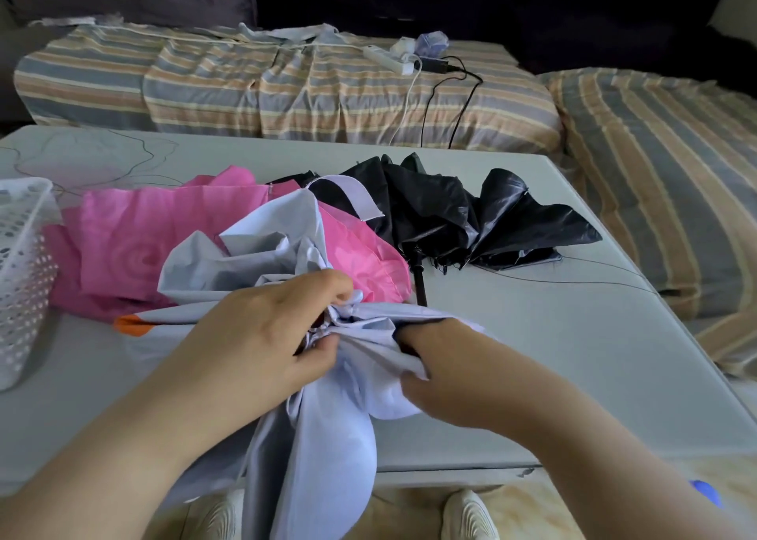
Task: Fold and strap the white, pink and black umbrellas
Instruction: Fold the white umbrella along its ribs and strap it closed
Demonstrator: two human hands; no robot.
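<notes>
Both hands bunch up the white umbrella (311,416) at the near edge of the counter (573,334). The left hand (262,330) pinches its gathered cloth; the right hand (442,375) grips a fold beside it. The pink umbrella (135,244) and black umbrella (471,216) lie behind.

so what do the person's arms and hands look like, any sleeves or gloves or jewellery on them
Both arms are bare as far up as the picture shows, with no sleeve visible. The left hand and the right hand wear no gloves, and no rings, watch or bracelet can be seen on the fingers or wrists.
</notes>
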